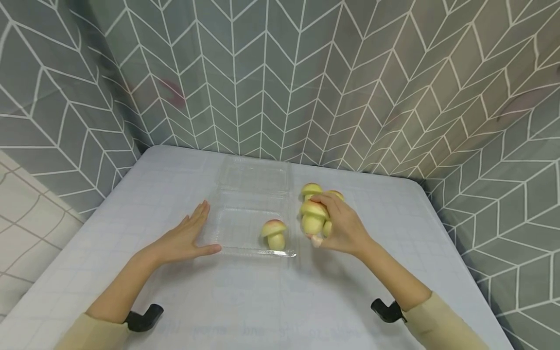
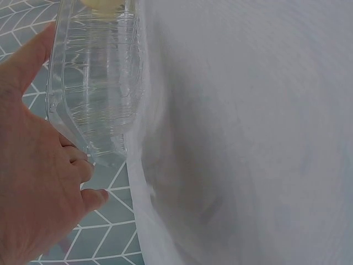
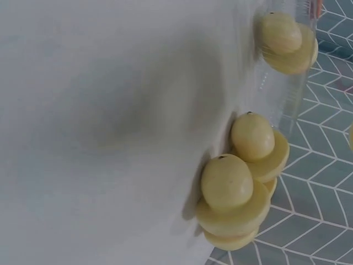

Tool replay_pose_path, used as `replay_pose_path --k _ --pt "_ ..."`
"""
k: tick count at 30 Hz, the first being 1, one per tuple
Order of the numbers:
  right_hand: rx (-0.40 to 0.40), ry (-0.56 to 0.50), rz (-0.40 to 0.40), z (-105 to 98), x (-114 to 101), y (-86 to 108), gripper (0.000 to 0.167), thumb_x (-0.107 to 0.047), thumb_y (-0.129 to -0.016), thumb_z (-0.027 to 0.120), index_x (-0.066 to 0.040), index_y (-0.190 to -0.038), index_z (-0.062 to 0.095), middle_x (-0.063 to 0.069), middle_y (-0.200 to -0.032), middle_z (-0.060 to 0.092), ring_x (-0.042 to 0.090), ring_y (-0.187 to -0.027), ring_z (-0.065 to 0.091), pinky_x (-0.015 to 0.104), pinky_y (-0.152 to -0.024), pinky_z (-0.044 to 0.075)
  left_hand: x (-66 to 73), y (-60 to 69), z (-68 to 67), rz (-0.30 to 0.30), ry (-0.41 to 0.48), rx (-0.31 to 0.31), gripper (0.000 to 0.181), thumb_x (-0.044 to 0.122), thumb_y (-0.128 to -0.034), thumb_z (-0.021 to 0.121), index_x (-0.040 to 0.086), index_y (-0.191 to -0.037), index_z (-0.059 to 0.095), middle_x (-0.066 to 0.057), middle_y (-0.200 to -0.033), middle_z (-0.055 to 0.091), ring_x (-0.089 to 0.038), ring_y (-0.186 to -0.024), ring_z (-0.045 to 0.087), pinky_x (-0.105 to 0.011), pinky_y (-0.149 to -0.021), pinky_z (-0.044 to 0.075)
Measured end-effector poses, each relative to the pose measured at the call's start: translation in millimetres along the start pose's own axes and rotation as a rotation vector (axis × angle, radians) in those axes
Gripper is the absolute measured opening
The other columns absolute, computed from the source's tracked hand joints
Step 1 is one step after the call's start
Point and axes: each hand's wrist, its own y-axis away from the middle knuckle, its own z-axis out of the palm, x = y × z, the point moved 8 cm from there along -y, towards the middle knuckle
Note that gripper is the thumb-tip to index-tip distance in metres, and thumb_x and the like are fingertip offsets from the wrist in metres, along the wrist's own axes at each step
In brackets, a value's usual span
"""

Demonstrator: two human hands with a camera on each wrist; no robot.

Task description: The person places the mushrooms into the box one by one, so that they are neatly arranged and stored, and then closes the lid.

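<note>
On the white-covered table [image 1: 262,296] we see a clear plastic clamshell box [image 1: 238,223], lid folded back. At its left edge lies the left hand [image 1: 187,238], fingers spread and straight. The right hand [image 1: 343,226] pinches a yellow mushroom [image 1: 312,218] beside further mushrooms [image 1: 311,188]; one boxed mushroom [image 1: 275,236] occupies the right end.

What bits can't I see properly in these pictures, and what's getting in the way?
- Head view: the back-right mushroom is partly covered by the right hand.
- Left wrist view: the mushroom in the box is cut off by the top edge.
- Right wrist view: the yellow thing is cut to a sliver by the right edge.
- Head view: the lettering near the bottom is too faint to read.
</note>
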Motion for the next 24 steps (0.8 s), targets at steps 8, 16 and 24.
replay_pose_path --k 8,16,24 --pt "0.017 -0.01 -0.056 -3 -7 -21.9 0.08 -0.031 -0.06 0.082 -0.003 -0.127 0.049 0.009 -0.124 0.055 0.023 -0.111 0.054 0.039 -0.089 0.049 1.2 1.4 -0.5 -0.004 0.018 0.005 0.114 0.059 -0.0832 0.064 -0.009 -0.15 0.002 -0.025 -0.158 -0.002 -0.039 -0.145 0.001 -0.06 -0.113 0.008" --pt "0.029 -0.009 -0.083 0 -11 -35.1 0.079 -0.032 -0.061 0.08 -0.003 -0.126 0.047 0.009 -0.123 0.055 0.023 -0.11 0.055 0.038 -0.086 0.05 1.3 1.1 -0.5 -0.001 0.006 0.007 0.115 0.061 -0.0833 0.063 -0.009 -0.15 0.002 -0.025 -0.158 -0.002 -0.039 -0.145 0.001 -0.059 -0.114 0.009" --pt "0.031 -0.004 -0.088 4 -15 -44.4 0.082 -0.031 -0.06 0.082 -0.004 -0.128 0.046 0.009 -0.125 0.054 0.023 -0.11 0.056 0.041 -0.082 0.053 -1.2 1.5 1.0 -0.016 0.015 0.006 0.115 0.061 -0.0829 0.064 -0.008 -0.15 0.002 -0.024 -0.158 -0.003 -0.038 -0.145 0.0 -0.058 -0.114 0.008"
